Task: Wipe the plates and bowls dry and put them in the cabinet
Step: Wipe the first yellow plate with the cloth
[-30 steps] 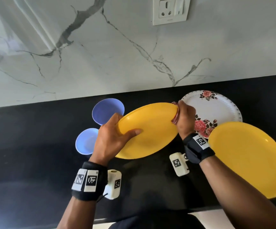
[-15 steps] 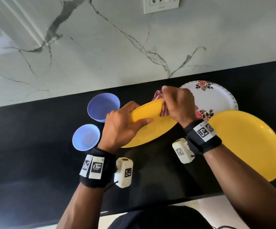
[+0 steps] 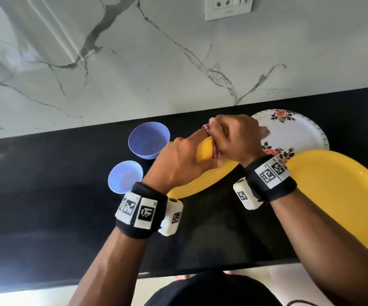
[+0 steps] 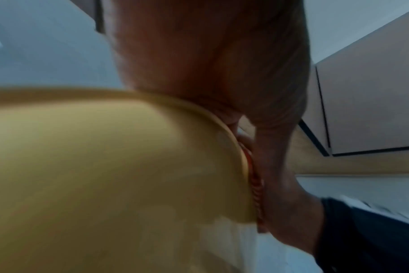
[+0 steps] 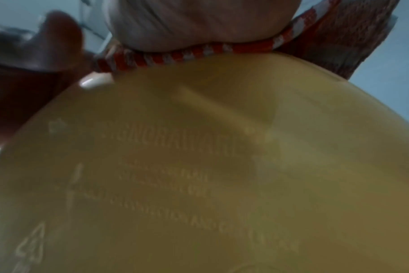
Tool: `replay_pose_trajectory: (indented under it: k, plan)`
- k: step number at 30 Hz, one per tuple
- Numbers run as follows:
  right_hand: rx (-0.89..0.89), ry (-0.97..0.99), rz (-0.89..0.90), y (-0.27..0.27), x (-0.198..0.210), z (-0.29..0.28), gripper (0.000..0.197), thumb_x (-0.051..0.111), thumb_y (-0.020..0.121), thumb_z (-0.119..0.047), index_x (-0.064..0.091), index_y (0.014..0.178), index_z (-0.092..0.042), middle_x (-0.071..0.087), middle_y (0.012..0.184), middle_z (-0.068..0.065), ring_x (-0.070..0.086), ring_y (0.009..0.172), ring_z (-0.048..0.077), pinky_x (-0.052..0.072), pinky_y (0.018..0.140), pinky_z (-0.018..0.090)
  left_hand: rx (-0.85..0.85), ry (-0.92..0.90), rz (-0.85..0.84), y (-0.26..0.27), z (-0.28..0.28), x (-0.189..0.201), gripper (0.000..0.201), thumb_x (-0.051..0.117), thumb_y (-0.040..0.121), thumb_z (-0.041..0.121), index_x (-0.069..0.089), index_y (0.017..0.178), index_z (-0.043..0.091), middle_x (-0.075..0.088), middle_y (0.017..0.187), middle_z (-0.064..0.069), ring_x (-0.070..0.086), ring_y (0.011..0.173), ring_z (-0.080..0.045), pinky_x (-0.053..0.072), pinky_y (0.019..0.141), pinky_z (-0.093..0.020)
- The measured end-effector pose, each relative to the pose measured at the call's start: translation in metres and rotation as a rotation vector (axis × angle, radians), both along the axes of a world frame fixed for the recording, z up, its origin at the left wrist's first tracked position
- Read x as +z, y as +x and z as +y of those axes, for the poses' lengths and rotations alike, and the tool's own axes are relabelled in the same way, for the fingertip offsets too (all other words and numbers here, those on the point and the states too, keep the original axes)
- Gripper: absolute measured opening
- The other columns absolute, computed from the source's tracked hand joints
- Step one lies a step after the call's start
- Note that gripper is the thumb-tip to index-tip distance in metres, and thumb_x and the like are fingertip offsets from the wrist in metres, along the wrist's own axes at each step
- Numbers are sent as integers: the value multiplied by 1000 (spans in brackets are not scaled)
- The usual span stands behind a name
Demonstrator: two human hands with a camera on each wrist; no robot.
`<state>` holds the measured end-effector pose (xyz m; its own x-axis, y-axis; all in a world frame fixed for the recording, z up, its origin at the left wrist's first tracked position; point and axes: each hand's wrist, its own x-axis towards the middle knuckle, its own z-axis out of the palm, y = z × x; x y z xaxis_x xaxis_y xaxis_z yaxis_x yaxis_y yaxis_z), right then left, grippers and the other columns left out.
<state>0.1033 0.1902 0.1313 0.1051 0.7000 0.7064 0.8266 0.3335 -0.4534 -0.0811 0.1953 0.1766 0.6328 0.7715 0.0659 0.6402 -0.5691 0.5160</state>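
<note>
On the black surface (image 3: 46, 195), a second yellow plate (image 3: 337, 195) lies at right, a floral plate (image 3: 293, 133) behind it, two blue bowls (image 3: 148, 140) left of centre. The held yellow plate (image 3: 202, 180) sits mid-frame, above the surface, tilted. The left hand (image 3: 178, 164) curls round its rim; the right hand (image 3: 233, 138) pinches a red-striped cloth (image 5: 199, 52) there (both crowd one edge, so it could slip).

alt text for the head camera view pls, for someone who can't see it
Two hands hold a yellow plate above a black counter: the left hand grips its edge, the right hand rubs a red-and-white cloth on its rim. Two blue bowls sit left; a floral plate and a second yellow plate right.
</note>
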Motion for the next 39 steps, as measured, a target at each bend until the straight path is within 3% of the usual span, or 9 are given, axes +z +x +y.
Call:
replay_pose_trajectory:
  k: [3, 6, 10, 12, 17, 24, 27, 33, 39]
  plan:
    - [6, 9, -75, -3, 3, -3, 43, 46, 102, -34, 59, 64, -17, 56, 55, -3, 42, 50, 10, 32, 48, 27, 24, 35, -85, 7, -4, -6, 40, 80, 89, 40, 68, 120, 18, 58, 66, 8, 57, 73, -34, 29, 62, -28]
    - [-33, -36, 164, 15, -22, -4, 44, 49, 103, -32, 57, 66, -9, 55, 55, 0, 50, 48, 20, 35, 48, 28, 43, 9, -147, -9, -9, -17, 29, 83, 86, 39, 63, 98, 21, 47, 60, 13, 49, 59, -16, 37, 61, -15]
    - [-70, -300, 1347, 19, -66, -13, 55, 55, 85, -49, 60, 76, 5, 59, 62, 17, 51, 60, 27, 39, 54, 28, 99, -51, -273, -40, -19, -32, 38, 80, 79, 58, 56, 82, 30, 56, 66, 1, 56, 73, -15, 37, 58, -20]
    - [-104, -361, 1597, 16, -83, -15, 49, 55, 90, -46, 62, 103, 0, 61, 88, 17, 60, 70, 21, 49, 53, 24, 116, -73, -300, -47, -20, -35, 42, 69, 73, 69, 55, 79, 30, 59, 75, 3, 54, 72, -19, 37, 57, -22]
    - [-201, -278, 915, 16, -63, -7, 41, 43, 101, -36, 58, 78, -6, 52, 67, 12, 47, 57, 2, 38, 53, 24, 23, -222, -255, -41, -11, -12, 47, 64, 75, 75, 61, 95, 33, 64, 82, 10, 61, 77, -12, 46, 66, -29]
    - [-16, -100, 41, -4, 7, -7, 39, 43, 100, -39, 45, 62, -30, 46, 52, -9, 44, 46, 17, 36, 48, 33, -24, -55, -120, 1, -5, -1, 30, 81, 89, 40, 54, 97, 27, 50, 66, 17, 51, 60, -2, 37, 59, -10]
    - [-13, -124, 200, 7, -7, -6, 43, 43, 100, -37, 47, 59, -28, 49, 50, -8, 48, 46, 14, 37, 48, 33, 6, -25, -223, -7, -10, -14, 30, 76, 91, 46, 53, 93, 27, 52, 65, 12, 57, 69, 0, 38, 60, -12]
    - [-134, -293, 1155, 21, -80, -17, 45, 44, 108, -19, 47, 63, -19, 55, 47, -14, 51, 48, -2, 43, 65, 27, 206, -284, -580, -57, -14, -51, 47, 75, 75, 61, 63, 90, 19, 67, 85, 0, 64, 78, -16, 50, 69, -30]
    - [-156, -266, 849, 20, -61, -13, 58, 43, 108, -23, 43, 51, -13, 46, 49, 5, 44, 45, 7, 37, 55, 28, 60, -350, -383, -62, 0, -22, 56, 70, 75, 72, 65, 95, 19, 64, 82, -2, 59, 73, -5, 46, 67, -24]
